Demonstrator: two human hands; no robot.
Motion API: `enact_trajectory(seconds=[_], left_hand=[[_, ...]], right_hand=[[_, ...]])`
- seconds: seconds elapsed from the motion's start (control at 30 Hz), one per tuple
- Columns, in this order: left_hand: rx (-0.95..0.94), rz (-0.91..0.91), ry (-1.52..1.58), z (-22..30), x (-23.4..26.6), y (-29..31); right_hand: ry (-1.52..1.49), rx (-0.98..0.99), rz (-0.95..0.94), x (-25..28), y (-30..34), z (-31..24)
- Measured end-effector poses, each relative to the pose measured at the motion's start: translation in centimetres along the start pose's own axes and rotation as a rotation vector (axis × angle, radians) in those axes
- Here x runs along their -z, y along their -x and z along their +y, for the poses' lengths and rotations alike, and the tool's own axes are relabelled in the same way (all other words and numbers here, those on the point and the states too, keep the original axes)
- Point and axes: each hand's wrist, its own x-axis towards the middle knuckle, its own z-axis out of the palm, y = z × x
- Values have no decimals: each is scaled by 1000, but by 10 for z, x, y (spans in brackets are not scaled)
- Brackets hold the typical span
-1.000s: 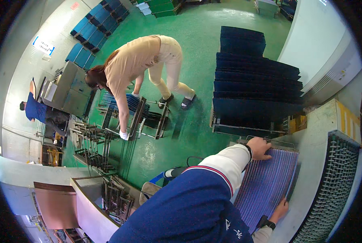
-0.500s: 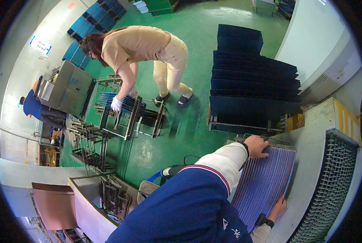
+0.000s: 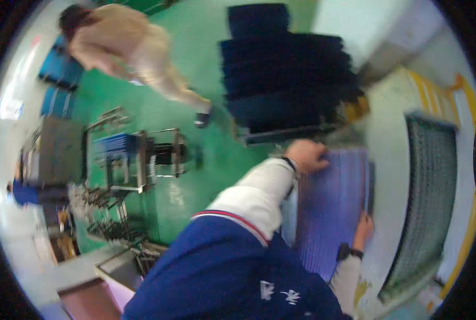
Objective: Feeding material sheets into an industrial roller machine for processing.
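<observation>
A row of thin purple-blue panels (image 3: 331, 208), packed close together, lies in front of me at the right. My left hand (image 3: 306, 156) is at the far left corner of the panels, its fingers curled over their edge. My right hand (image 3: 364, 229) grips their right side, lower down, with the fingers bent and partly blurred. Which single panels each hand holds cannot be made out.
Dark panels (image 3: 288, 80) stand in a rack beyond my hands. At the right is a pale machine with a roller opening (image 3: 427, 186). Metal racks (image 3: 142, 160) occupy the green floor at left; a co-worker (image 3: 126, 45) in beige walks behind them.
My view has swung, so the surroundings sit further left and are blurred. The co-worker has straightened up from the rack and steps away. Both my hands stay on the panels.
</observation>
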Motion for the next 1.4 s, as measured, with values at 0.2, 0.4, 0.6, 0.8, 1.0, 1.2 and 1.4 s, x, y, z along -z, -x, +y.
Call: enact_trajectory(seconds=[0.2,0.4,0.6,0.8,1.0,1.2,1.4], left_hand=[[-21,11,-132,-11,-11,-3],[-13,-29,-111,-5,-12,-5],[10,-37,-85,-4,-15,-5],[0,19,-86,-9,-20,-2],[-30,59,-63,-12,-25,-1],[-32,-16,-87,0,-11,-2],[-24,5,-110,2,-5,2]], right_hand=[[193,-36,61,-8,-5,-4],[185,24,99,3,5,-15],[182,95,99,-7,-6,19],[174,30,9,-7,-13,15],[111,119,57,-12,-15,29],[162,54,197,-24,-17,35],[182,-38,94,-2,-2,0]])
